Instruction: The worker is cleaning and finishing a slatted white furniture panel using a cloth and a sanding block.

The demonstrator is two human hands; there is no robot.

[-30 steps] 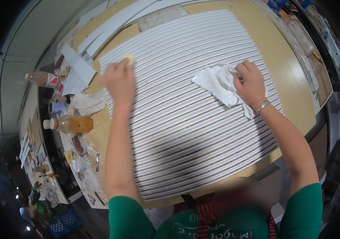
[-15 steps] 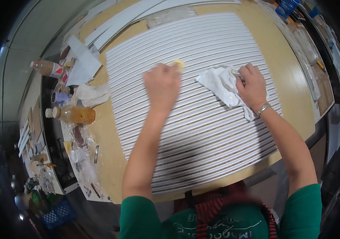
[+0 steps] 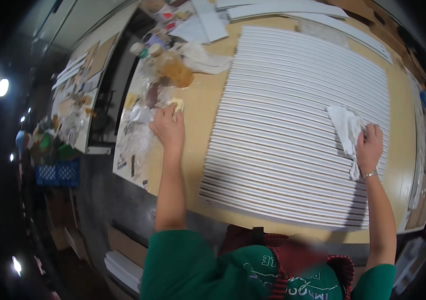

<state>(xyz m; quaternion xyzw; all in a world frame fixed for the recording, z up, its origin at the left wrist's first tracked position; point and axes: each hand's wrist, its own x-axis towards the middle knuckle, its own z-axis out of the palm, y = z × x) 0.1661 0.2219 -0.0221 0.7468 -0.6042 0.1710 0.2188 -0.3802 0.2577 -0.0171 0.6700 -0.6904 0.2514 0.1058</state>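
A large white ribbed panel (image 3: 293, 125) lies on the pale yellow tabletop (image 3: 200, 130). At the littered left side of the table, my left hand (image 3: 169, 127) has its fingers closed on a small pale yellow sponge (image 3: 178, 104). Just beyond that hand stand bottles, the nearest a clear bottle of amber liquid (image 3: 175, 70). My right hand (image 3: 371, 145) grips a crumpled white cloth (image 3: 345, 127), which rests on the right part of the panel.
Another white cloth (image 3: 205, 58) lies behind the bottles. Long white strips (image 3: 288, 9) are along the far edge. Plastic film and scraps (image 3: 140, 135) cover the left edge. A second cluttered table (image 3: 80, 95) and a blue crate (image 3: 57, 173) are further left.
My left hand has moved with the sponge from over the panel to the table's left side. My right hand keeps hold of the cloth on the panel. The view has turned left.
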